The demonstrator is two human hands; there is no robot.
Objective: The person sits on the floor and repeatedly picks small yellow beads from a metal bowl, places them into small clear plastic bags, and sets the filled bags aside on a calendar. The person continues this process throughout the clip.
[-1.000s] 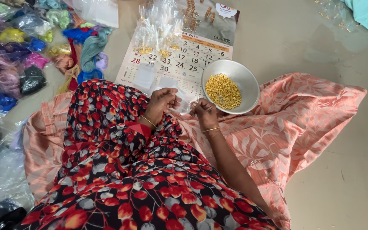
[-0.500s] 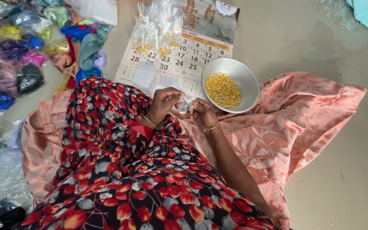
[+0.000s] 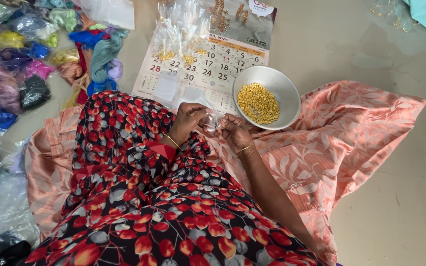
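Both hands meet over the lap: left hand (image 3: 188,119) and right hand (image 3: 236,130) pinch a small clear packet (image 3: 212,120) between their fingertips, just beside the steel bowl (image 3: 288,93) of yellow beads (image 3: 258,102). Held so lightly, the slippery packet could slide free or tip, scattering beads onto the calendar (image 3: 208,74) or cloth (image 3: 351,133).
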